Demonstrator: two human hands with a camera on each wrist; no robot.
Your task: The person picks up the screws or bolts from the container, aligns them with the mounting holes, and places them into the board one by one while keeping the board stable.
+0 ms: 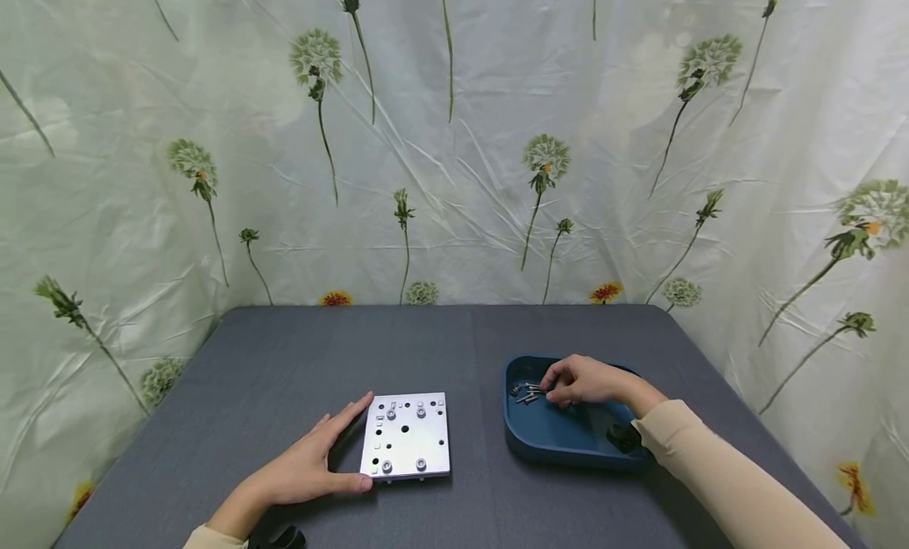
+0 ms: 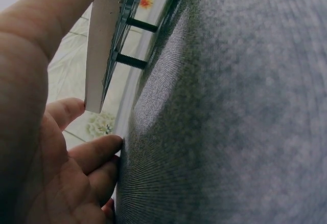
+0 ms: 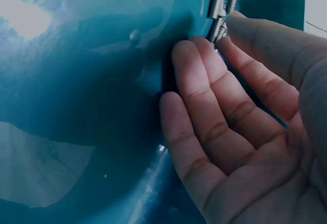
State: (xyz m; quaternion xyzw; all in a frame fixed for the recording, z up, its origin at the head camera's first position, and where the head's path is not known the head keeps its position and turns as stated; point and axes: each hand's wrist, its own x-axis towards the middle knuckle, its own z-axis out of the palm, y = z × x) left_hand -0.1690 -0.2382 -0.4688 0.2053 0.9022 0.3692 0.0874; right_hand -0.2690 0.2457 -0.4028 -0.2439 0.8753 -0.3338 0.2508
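Observation:
A square silver metal plate (image 1: 419, 436) with several holes and socket-head screws is at left centre, raised on the threaded shanks (image 2: 134, 61) that stick out beneath it. My left hand (image 1: 301, 461) holds its left side, forefinger at the far corner and thumb at the near corner. My right hand (image 1: 585, 379) reaches into a blue tray (image 1: 568, 456), fingers bent and pointing down. Small silver screws (image 3: 219, 1) lie in a cluster at the tray's left side. The right thumb and forefinger are right at these screws, with a gap between their tips.
A grey cloth-covered table (image 1: 341, 344) carries the plate and the tray. Behind it hangs a pale curtain (image 1: 469, 162) printed with dandelions. The tray's raised wall surrounds the screws. A black wrist device (image 1: 623, 438) shows under the right sleeve.

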